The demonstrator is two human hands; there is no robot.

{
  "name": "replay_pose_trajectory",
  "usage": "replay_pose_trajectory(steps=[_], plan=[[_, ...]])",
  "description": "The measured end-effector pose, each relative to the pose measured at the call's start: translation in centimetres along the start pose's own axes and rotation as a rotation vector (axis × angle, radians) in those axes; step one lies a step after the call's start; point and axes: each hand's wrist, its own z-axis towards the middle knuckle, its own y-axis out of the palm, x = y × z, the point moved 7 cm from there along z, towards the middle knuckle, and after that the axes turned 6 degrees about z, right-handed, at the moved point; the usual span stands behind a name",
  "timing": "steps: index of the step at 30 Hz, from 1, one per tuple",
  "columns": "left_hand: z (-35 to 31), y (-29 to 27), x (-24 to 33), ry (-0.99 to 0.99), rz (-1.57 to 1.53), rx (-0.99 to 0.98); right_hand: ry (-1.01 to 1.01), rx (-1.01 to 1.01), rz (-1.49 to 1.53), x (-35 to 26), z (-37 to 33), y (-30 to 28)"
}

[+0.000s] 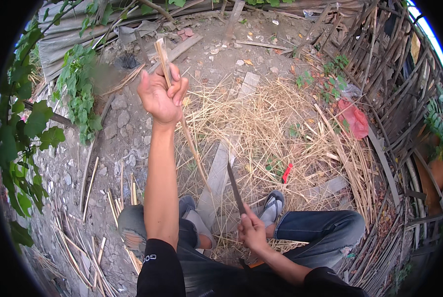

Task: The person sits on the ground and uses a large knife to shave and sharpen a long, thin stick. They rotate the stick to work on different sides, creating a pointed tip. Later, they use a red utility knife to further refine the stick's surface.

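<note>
My left hand [166, 96] is raised and stretched forward, its fingers curled round a long split bamboo strip [162, 59]. The strip's pale, split end points up above the fingers. Its lower part slants down past the wrist toward the wooden board between my feet. Low in front of my body, my right hand [253, 231] is closed on the handle of a knife [235, 187]. The long dark blade points forward and slightly left, apart from the strip. My fingers hide most of the handle.
Pale shavings [261, 123] cover the ground ahead, around a flat wooden board [216, 178]. A red-handled tool [287, 173] lies near my right foot. Split strips lie at left and right. A stick fence [399, 99] stands at right; leafy vines [35, 123] hang at left.
</note>
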Motion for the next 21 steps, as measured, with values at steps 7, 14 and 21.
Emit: replay_pose_trajectory(steps=[7,14,21], plan=[[1.0,0.8,3.5,0.048,0.120,0.139,-0.430,0.025,0.069,-14.7,0.2,1.2],[-1.0,-0.3,0.9,0.305,0.239,0.504,-0.736,-0.065,0.206,-20.0,-3.2,6.3],[-1.0,1.3,0.3,0.356,0.312,0.553,-0.645,-0.182,-0.198,-7.5,0.1,7.7]])
